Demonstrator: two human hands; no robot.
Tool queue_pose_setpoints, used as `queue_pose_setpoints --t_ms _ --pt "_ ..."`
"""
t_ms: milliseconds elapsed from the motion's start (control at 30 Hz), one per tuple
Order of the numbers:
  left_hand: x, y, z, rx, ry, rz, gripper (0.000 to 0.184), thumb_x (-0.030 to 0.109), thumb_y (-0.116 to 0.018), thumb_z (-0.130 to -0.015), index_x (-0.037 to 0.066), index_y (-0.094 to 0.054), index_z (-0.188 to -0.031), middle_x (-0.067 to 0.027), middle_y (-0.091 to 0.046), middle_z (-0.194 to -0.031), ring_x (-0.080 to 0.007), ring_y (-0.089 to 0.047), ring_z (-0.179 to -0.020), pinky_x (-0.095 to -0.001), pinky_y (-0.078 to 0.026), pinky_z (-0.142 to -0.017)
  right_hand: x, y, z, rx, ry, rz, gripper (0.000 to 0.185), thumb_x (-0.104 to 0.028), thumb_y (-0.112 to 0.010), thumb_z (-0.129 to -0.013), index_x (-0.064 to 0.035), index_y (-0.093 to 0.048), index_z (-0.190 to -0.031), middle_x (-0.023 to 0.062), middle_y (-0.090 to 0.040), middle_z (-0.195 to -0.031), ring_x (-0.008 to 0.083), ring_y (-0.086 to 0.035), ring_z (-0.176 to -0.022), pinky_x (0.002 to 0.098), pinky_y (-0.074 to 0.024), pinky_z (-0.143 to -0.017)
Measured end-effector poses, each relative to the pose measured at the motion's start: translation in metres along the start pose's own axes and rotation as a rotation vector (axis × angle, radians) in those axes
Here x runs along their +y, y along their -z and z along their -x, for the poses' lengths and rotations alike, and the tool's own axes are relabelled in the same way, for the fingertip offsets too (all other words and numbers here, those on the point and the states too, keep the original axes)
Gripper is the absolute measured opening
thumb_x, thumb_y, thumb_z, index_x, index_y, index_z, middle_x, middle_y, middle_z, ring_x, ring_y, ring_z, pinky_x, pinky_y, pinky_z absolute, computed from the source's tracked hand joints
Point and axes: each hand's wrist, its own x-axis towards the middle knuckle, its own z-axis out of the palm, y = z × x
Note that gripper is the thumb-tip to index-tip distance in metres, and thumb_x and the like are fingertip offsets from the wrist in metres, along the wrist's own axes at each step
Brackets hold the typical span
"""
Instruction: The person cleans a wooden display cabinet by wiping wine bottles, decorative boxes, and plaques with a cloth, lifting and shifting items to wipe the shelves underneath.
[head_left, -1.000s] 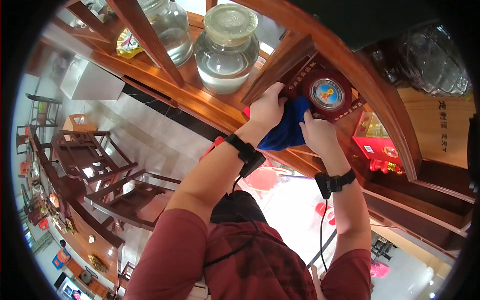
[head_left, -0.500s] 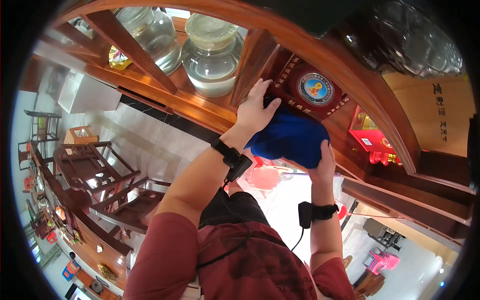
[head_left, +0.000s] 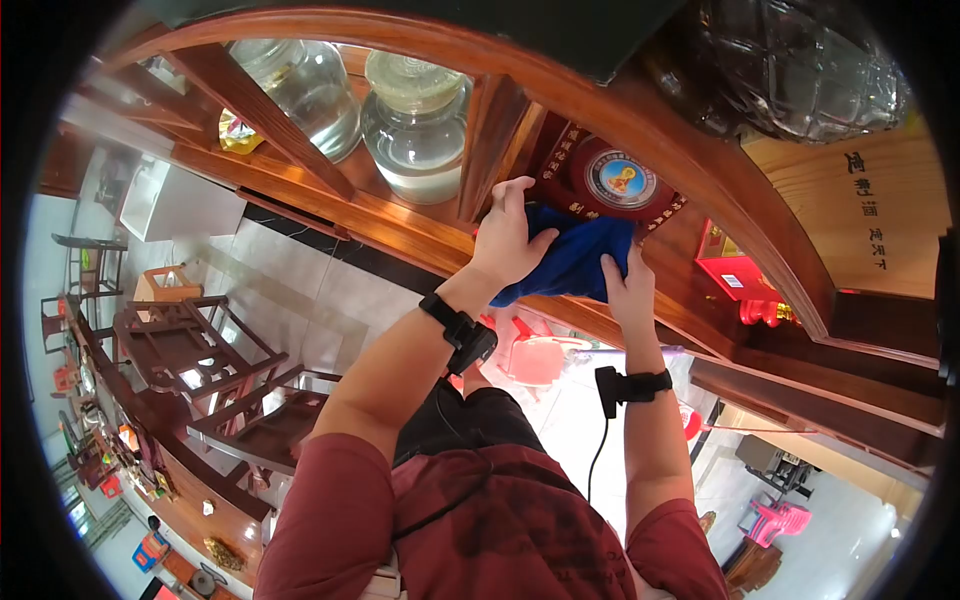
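A blue cloth (head_left: 575,255) lies bunched between my hands at the front of a wooden shelf compartment. My left hand (head_left: 510,238) has hold of the cloth's left end, thumb across it and fingertips near the upright divider (head_left: 492,130). At the other end my right hand (head_left: 630,285) grips the cloth with thumb and fingers. Just behind it stands a dark red box (head_left: 572,165) with gold characters and a round blue-and-gold emblem. The cloth covers the box's lower part.
Glass jars of clear liquid, one a lidded jar (head_left: 415,130), stand left of the divider. A red package (head_left: 735,265) sits in the compartment to the right. A big glass vessel (head_left: 800,70) is at upper right. Wooden chairs (head_left: 190,345) stand at left.
The cloth has become more bunched and drawn up toward the box. My right hand has moved up and slightly left, and my left hand has shifted only a little.
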Motion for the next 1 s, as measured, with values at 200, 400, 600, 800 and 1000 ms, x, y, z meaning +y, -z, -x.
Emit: queue_pose_setpoints --t_ms 200,400,600,800,1000 --pt "0.01 -0.005 0.009 0.156 -0.161 -0.035 0.059 0.006 -0.072 -0.071 0.003 -0.043 -0.122 -0.021 -0.046 -0.111 -0.0389 -0.052 -0.098 -0.0424 -0.047 -0.084 -0.043 0.018 0.003 0.1 -0.198 -0.38 0.033 -0.02 -0.051 -0.096 0.0043 -0.056 -0.117 0.0103 -0.065 -0.098 0.0161 -0.058 -0.09 0.0299 -0.0459 -0.083" --pt "0.053 -0.005 -0.006 0.106 -0.098 0.074 0.058 0.009 -0.069 -0.076 -0.002 -0.045 -0.127 -0.02 -0.056 -0.094 -0.0354 -0.057 -0.087 -0.0408 -0.048 -0.076 -0.062 0.027 -0.024 0.344 -0.187 -0.799 0.034 -0.016 -0.05 -0.095 0.0059 -0.053 -0.12 0.0109 -0.061 -0.111 0.0164 -0.054 -0.102 0.0294 -0.0401 -0.094" --pt "0.063 -0.015 -0.018 -0.049 0.027 0.052 0.086 0.019 -0.07 -0.076 -0.015 -0.016 -0.134 -0.0221 -0.063 -0.072 -0.043 -0.063 -0.069 -0.0452 -0.052 -0.064 -0.037 0.032 -0.063 0.354 0.116 -0.219 0.037 -0.013 -0.059 -0.088 0.0034 -0.053 -0.121 0.019 -0.062 -0.113 0.0273 -0.06 -0.102 0.0349 -0.0431 -0.091" --pt "0.06 -0.02 -0.016 0.019 0.113 0.16 0.082 0.019 -0.077 -0.071 -0.011 -0.028 -0.129 -0.0206 -0.066 -0.08 -0.0363 -0.066 -0.078 -0.038 -0.052 -0.07 -0.015 0.04 -0.063 0.326 0.144 0.012 0.038 -0.015 -0.06 -0.087 0.0021 -0.054 -0.121 0.0211 -0.063 -0.11 0.0314 -0.062 -0.1 0.035 -0.0449 -0.089" --pt "0.048 -0.028 -0.017 -0.046 0.221 0.441 0.073 0.017 -0.076 -0.072 -0.007 -0.034 -0.127 -0.0175 -0.067 -0.085 -0.0253 -0.065 -0.083 -0.0308 -0.05 -0.075 -0.042 0.045 -0.064 0.2 0.209 0.028 0.031 -0.015 -0.061 -0.087 0.004 -0.058 -0.111 0.0218 -0.064 -0.099 0.0346 -0.062 -0.092 0.0351 -0.0466 -0.083"
